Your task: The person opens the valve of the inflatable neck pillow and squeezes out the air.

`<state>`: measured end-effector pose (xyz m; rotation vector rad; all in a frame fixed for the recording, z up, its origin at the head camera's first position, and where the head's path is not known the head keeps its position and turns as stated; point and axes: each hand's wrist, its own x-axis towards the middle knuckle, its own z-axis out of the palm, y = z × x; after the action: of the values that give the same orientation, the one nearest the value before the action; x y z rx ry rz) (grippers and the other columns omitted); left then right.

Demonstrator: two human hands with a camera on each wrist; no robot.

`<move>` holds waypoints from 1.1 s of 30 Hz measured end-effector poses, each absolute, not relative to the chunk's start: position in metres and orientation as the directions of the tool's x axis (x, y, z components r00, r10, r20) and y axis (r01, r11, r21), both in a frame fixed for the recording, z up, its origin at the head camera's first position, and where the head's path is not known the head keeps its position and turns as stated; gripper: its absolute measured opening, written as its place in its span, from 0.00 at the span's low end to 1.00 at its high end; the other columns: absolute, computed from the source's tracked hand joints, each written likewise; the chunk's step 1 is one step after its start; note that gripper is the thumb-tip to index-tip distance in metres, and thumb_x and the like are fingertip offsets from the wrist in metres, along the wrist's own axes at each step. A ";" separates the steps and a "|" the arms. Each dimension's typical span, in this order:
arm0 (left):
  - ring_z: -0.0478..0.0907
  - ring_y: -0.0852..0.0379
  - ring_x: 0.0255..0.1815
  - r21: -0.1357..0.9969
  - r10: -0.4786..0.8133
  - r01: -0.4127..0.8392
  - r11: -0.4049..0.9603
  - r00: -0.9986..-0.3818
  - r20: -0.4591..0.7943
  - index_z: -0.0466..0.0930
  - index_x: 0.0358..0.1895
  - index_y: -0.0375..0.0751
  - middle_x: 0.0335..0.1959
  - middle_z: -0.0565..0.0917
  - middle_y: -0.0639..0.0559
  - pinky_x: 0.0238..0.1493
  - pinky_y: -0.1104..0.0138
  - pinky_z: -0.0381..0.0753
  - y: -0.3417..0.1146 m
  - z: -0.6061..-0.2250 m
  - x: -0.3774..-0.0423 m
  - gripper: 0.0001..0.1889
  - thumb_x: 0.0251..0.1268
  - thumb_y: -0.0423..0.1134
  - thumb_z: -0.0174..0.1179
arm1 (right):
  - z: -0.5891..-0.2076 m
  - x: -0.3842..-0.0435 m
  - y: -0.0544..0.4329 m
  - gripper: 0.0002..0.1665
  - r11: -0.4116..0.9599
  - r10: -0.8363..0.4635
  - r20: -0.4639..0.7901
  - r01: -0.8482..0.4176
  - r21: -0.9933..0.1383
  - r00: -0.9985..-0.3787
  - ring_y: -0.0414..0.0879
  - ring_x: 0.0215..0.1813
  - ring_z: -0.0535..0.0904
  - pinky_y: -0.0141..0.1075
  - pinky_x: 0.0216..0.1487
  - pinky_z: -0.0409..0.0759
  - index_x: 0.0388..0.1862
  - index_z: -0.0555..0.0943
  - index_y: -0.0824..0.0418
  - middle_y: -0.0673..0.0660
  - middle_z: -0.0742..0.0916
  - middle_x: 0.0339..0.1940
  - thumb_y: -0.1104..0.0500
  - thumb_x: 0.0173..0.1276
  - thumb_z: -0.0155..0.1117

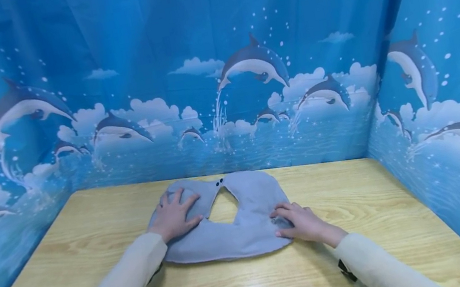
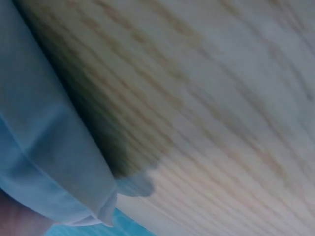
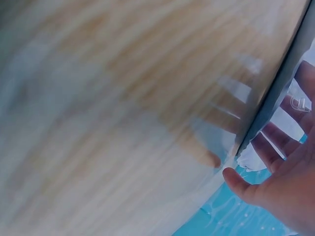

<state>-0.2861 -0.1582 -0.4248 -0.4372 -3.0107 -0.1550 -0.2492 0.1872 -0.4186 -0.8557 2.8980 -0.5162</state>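
Note:
A grey U-shaped neck pillow [image 1: 228, 243] lies flat on the table, its two ends meeting at the far side by black snaps [image 1: 219, 182]. My left hand [image 1: 174, 218] rests on its left side with the fingers spread. At the right edge, my right hand [image 1: 300, 223] touches the pillow with loosely bent fingers. The right wrist view shows a small clear valve [image 3: 299, 104] close to those fingers, and the thumb near the pillow's edge. In the left wrist view, the pillow's side [image 2: 59, 147] hides most of the left hand.
The wood-grain table [image 1: 351, 265] is glossy and reflects a bright light near its front. Blue curtains [image 1: 192, 28] printed with dolphins and clouds hang behind it and along both sides.

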 end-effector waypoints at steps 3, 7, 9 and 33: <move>0.53 0.21 0.62 0.090 0.287 0.299 0.950 -0.950 0.122 0.64 0.65 0.60 0.68 0.57 0.37 0.52 0.33 0.62 -0.157 -0.425 -0.284 0.31 0.58 0.63 0.52 | -0.418 -0.249 0.189 0.25 0.786 -0.546 0.021 -0.520 -0.336 -0.838 0.59 0.61 0.68 0.60 0.49 0.66 0.56 0.75 0.55 0.60 0.73 0.62 0.48 0.61 0.61; 0.58 0.22 0.60 0.081 0.304 0.317 0.945 -0.941 0.148 0.66 0.63 0.61 0.67 0.60 0.38 0.51 0.34 0.63 -0.157 -0.427 -0.282 0.29 0.58 0.63 0.52 | -0.417 -0.248 0.191 0.25 0.780 -0.553 0.013 -0.523 -0.344 -0.833 0.60 0.61 0.67 0.61 0.50 0.65 0.56 0.75 0.54 0.61 0.73 0.62 0.48 0.61 0.62; 0.59 0.23 0.59 0.070 0.315 0.329 0.942 -0.936 0.159 0.66 0.63 0.61 0.66 0.61 0.38 0.51 0.34 0.64 -0.156 -0.428 -0.280 0.29 0.58 0.63 0.52 | -0.416 -0.248 0.192 0.24 0.778 -0.554 0.007 -0.521 -0.352 -0.833 0.60 0.62 0.67 0.62 0.51 0.64 0.56 0.75 0.54 0.61 0.72 0.63 0.48 0.62 0.61; 0.44 0.19 0.65 0.165 0.382 0.393 0.905 -0.919 0.095 0.70 0.60 0.57 0.70 0.56 0.39 0.53 0.29 0.54 -0.156 -0.413 -0.270 0.26 0.61 0.61 0.51 | -0.418 -0.247 0.196 0.24 0.767 -0.570 -0.004 -0.530 -0.362 -0.821 0.60 0.62 0.67 0.60 0.48 0.65 0.55 0.75 0.54 0.60 0.73 0.62 0.48 0.61 0.62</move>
<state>-0.2705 -0.1562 -0.4135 -0.6119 -3.0067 -0.2793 -0.2473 0.1962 -0.4179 -0.8896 2.8451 -0.5305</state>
